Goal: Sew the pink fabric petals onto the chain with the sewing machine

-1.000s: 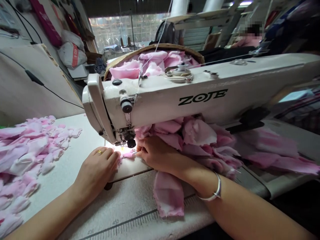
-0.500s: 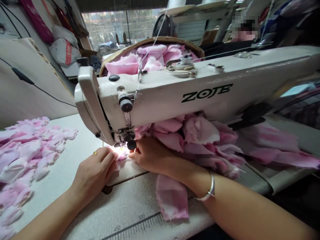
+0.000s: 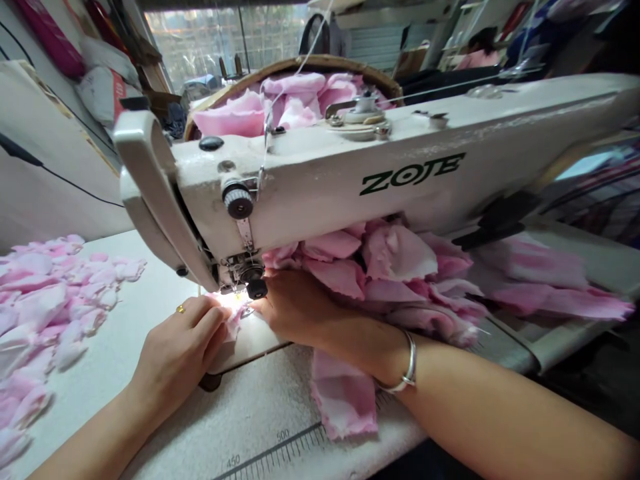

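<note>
A small pink and white fabric piece (image 3: 233,327) lies under the lit needle area of a white sewing machine (image 3: 310,180). My left hand (image 3: 183,340) is closed on its left edge, fingertips pressed together, a gold ring on one finger. Right of the needle, my right hand (image 3: 293,307) curls inward with its thumb by the fabric. Its other fingertips are hidden behind the machine's black knob (image 3: 257,288), so what they grip cannot be made out. Bunched pink fabric pieces (image 3: 395,267) fill the space under the machine arm, behind my right wrist. One pink flap (image 3: 344,393) hangs below that wrist.
A heap of pink fabric pieces (image 3: 45,300) covers the table's left side. Behind the machine stands a round basket (image 3: 350,63) full of pink fabric. A printed ruler (image 3: 280,453) runs along the table's front edge. Another person (image 3: 480,50) is at the far back right.
The view has shifted slightly, so the machine appears further left and higher. Both hands stay by the needle; slightly more of the fabric piece shows beside my left fingers.
</note>
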`<state>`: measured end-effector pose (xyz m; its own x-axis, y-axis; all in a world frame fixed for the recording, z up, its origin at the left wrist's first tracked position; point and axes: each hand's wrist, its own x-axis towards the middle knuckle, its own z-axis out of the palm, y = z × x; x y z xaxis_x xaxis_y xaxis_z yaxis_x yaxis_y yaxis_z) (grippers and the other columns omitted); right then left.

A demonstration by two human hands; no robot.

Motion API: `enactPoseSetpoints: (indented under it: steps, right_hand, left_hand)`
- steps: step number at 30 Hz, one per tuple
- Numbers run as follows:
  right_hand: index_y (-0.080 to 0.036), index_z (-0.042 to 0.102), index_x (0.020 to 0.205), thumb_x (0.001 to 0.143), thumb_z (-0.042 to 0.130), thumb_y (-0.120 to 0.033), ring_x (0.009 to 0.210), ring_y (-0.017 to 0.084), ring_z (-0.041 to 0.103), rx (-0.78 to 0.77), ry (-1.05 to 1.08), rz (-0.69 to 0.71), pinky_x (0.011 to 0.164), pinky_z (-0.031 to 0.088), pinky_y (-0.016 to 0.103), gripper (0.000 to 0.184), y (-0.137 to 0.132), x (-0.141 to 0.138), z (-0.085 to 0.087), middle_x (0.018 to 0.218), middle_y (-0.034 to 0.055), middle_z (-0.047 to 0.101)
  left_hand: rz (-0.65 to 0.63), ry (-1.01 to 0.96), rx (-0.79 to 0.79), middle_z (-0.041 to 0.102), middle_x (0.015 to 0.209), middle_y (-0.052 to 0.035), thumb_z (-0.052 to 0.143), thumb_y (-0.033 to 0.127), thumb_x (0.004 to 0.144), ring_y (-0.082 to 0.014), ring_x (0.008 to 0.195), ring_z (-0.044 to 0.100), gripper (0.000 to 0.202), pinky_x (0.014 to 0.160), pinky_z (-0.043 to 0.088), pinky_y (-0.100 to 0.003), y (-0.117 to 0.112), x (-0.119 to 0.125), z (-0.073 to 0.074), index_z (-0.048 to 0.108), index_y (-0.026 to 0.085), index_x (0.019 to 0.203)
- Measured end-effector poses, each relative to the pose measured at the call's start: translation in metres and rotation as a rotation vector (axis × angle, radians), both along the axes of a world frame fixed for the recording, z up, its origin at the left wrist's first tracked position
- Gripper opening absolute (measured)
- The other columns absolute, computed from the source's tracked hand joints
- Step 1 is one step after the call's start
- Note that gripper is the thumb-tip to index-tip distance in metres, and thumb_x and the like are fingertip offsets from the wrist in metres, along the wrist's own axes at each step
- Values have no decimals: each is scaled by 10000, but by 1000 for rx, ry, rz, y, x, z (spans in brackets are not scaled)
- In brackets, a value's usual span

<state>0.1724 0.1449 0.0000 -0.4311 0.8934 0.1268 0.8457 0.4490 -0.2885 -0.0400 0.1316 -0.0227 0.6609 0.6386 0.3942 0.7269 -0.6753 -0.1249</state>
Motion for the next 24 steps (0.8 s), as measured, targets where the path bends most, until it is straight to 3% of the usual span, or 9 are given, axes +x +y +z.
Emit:
enactPoseSetpoints:
  steps: [5,10,16,24]
  right_hand:
    - [-177,632,812,862,481,-254,684,201,580,41,42,2,582,369,311,176,-2,-3,-4,804,87,679]
    - [-180,622,927,860,499,-253,663,186,574,72,33,10,521,319,299,158,-3,-11,-8,848,69,685]
    - [-174,643,804,852,501,-224,640,199,592,132,-34,16,533,358,303,159,1,-4,-9,771,73,683]
    - [-181,659,852,830,521,-207,620,198,601,103,-57,19,513,372,294,142,0,-1,-7,780,61,696]
  left_hand:
    - [-6,9,-19,587,976,-56,416,250,954,-203,852,565,154,602,396,-293,2,-1,-1,548,198,1016]
    - [-9,-33,-65,570,976,-46,410,265,951,-200,859,564,167,615,417,-287,4,-3,-2,551,208,1020]
    - [21,-69,-53,554,1045,-32,437,275,943,-175,889,568,131,661,449,-275,5,-5,-5,541,219,1000]
    - [-63,-63,-71,610,1059,-13,454,213,947,-180,969,537,117,775,462,-300,5,-3,1,544,205,1021]
